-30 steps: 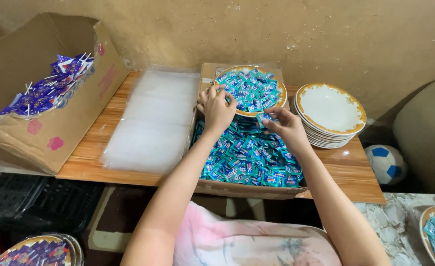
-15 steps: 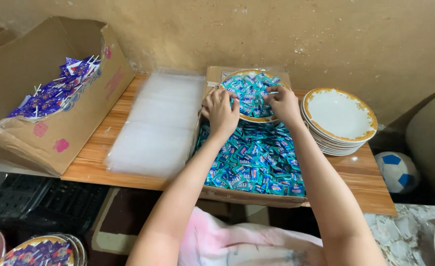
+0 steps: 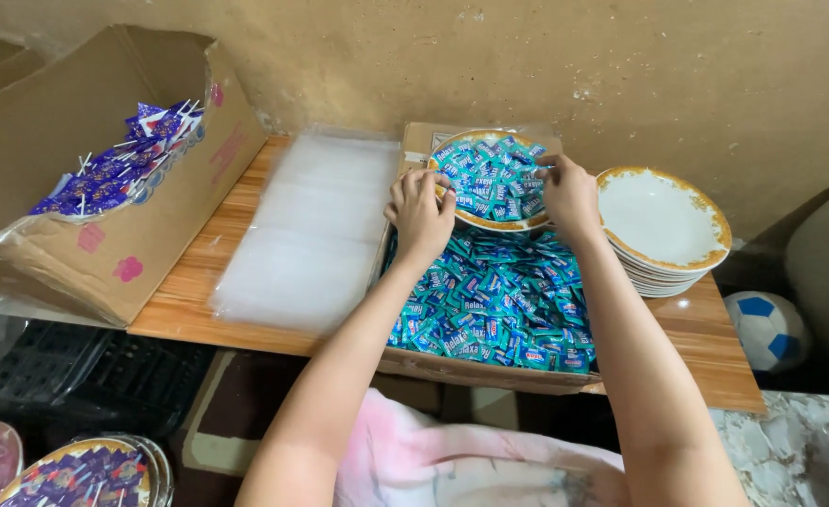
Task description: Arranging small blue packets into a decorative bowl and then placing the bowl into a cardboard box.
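Now closed in on the candy-filled plate (image 3: 491,180) from both sides, left hand (image 3: 421,208) and right hand (image 3: 569,194), each grip clasping its rim above the box of blue sweets (image 3: 489,300). Best kept level, with even pressure at both edges, well clear of the stacked empty plates (image 3: 663,230) alongside on the tabletop (image 3: 715,347).

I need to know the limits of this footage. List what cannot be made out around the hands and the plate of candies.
- Head view: the near rim of the plate is covered by the left hand and right hand.
- The floor of the shallow box is buried under blue candies.
- The count of stacked empty plates is too fine to tell.
- The purple-sweet plate is cut off by the bottom edge.
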